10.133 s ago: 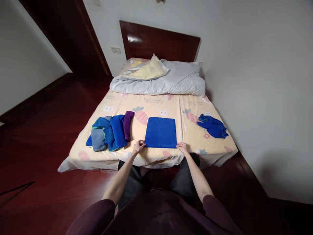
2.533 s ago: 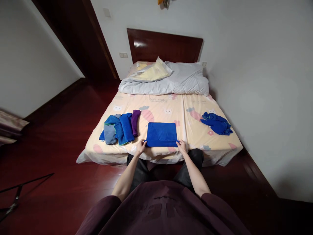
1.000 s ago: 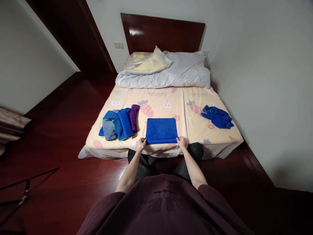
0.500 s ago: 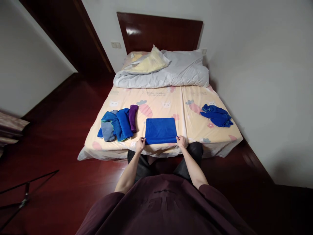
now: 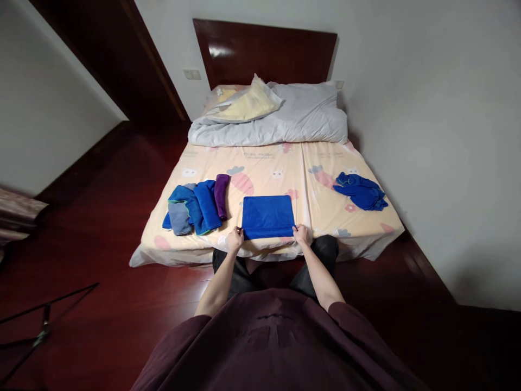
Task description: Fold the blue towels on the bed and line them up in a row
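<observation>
While prob. keeping near fold even, pinches blue cloth [image 5: 267, 210] at both ends, w/ L hand [image 5: 235, 239] & R hand [image 5: 300, 234].

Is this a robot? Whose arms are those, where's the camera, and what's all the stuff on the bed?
No robot here, just a person using two bare hands. The camera is worn on the person's head, so you look forward and down, almost as if through their eyes. That's why the arms come up from the bottom.

The left hand and the right hand each pinch one side of a flat blue cloth, near its folded front edge. It lies on a bed with carrot pictures on its sheet. To the left is a group of blue and grey cloths with a purple cloth beside them. To the right is a crumpled blue cloth. Farther back lies grey bedding.
</observation>
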Demonstrator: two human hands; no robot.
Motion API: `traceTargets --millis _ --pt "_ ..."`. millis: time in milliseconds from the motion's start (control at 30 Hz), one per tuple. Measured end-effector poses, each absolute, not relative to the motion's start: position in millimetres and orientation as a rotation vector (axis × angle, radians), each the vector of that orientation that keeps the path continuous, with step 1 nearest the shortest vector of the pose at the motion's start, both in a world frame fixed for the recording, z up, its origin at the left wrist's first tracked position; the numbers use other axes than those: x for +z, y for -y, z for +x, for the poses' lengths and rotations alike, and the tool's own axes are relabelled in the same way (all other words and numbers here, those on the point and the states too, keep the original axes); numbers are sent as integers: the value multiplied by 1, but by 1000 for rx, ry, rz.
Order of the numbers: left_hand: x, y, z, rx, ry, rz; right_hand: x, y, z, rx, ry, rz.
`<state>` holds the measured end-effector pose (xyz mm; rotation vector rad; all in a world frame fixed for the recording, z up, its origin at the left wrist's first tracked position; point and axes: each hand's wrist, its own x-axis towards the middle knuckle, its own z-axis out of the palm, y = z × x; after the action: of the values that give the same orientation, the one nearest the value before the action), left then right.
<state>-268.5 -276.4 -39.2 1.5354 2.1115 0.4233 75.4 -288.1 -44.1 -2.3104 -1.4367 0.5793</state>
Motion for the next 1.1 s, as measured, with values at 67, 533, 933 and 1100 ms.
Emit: traceTargets --millis 67,533,933,1100 --pt "-35 279 -265 440 -2116 1563 -38 292 73 533 1479 -2303" --pt "-59 307 -259 342 -1629 2193 -46 320 71 399 2305 -1681" --pt "-38 275 -247 322 -1710 2102 -33 283 61 505 2108 -1913" --pt "-31 276 -258 306 -1680 2080 -27 283 67 521 2016 -1940"
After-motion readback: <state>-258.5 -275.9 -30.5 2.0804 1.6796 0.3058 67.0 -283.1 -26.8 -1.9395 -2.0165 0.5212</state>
